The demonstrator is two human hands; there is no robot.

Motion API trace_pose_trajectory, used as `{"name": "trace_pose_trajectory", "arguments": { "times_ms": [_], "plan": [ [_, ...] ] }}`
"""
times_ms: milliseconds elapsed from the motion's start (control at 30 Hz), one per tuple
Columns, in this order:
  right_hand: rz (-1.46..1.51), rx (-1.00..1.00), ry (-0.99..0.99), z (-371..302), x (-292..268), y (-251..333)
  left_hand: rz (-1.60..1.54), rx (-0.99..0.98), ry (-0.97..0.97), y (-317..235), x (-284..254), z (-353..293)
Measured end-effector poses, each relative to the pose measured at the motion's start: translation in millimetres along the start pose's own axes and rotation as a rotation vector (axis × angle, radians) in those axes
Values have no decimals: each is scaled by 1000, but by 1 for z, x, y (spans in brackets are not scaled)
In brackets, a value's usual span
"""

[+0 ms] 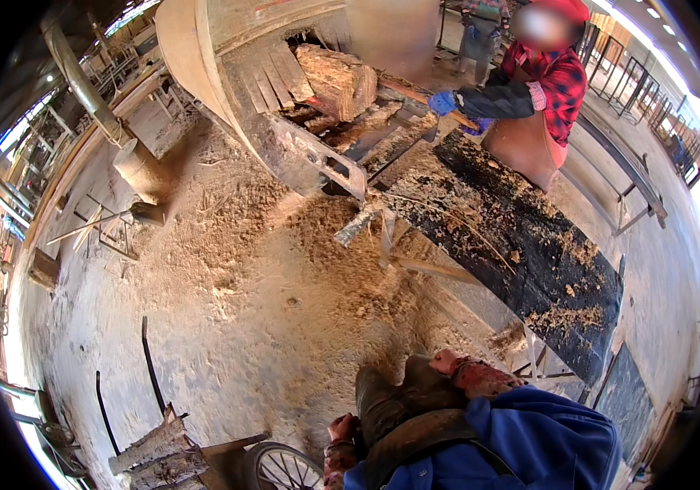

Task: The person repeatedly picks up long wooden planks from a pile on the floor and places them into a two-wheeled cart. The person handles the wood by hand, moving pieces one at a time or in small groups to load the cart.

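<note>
My left hand (342, 426) hangs at my side, fingers curled in, near the spoked wheel (284, 469) of a cart. Across my thigh lies my right hand (445, 362), loosely closed, with nothing visible in it. The nearest surface to it is a long black sheet-topped bench (554, 294), strewn with sawdust and bark crumbs. At the far end of that bench, a co-worker in blue gloves (442, 103) grips a long wooden strip (403, 84). Beside that strip, rough bark-covered wood pieces (337, 82) are heaped at a large dusty machine (240, 90).
Sawdust (227, 212) covers much of the concrete floor. Rough slabs (158, 453) lie on the cart at lower left, with upright metal bars behind. A log stump (142, 170) and a shovel (146, 214) are farther left. A metal rail stand (627, 167) stands at right.
</note>
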State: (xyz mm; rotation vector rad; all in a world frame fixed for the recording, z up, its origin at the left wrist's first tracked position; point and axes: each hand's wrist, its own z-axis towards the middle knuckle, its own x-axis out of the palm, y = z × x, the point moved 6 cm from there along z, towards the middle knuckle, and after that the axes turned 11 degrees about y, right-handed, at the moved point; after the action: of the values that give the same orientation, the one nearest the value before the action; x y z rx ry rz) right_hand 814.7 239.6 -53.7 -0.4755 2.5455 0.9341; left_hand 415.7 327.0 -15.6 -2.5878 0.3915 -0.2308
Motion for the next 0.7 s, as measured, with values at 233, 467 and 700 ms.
{"name": "trace_pose_trajectory", "arguments": {
  "times_ms": [233, 467, 700],
  "plan": [
    [-10, 29, -42, 1, 16, -8, -61, -15, 27, 15, -12, 4],
    [150, 73, -114, -23, 24, -23, -56, -40, 105, 39, -27, 16],
    [457, 205, -242, -66, 2, -59, -12, -45, 108, 27, -22, 11]
  ]
}}
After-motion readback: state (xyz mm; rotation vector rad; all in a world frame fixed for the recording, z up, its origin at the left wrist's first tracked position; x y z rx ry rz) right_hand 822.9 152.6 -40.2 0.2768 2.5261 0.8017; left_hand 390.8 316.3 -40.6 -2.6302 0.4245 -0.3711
